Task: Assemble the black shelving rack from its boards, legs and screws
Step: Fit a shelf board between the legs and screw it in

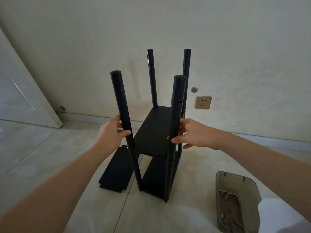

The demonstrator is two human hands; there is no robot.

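Note:
The black rack (154, 130) stands upright on the tiled floor, with two boards fixed between several round black legs. The upper board sits about halfway up and the lower board (155, 175) is near the floor. My left hand (111, 132) grips the near left leg (120, 101) just above the upper board. My right hand (193, 134) holds the near right leg (177, 105) at the same height, thumb in front and fingers behind. A loose black board (116, 170) with notched corners lies flat on the floor left of the rack.
A grey plastic tray (235, 200) with several screws lies on the floor at the lower right. The wall behind carries a socket (203, 102). A white door (21, 91) stands open at the left, with a doorstop (61, 109) by its edge.

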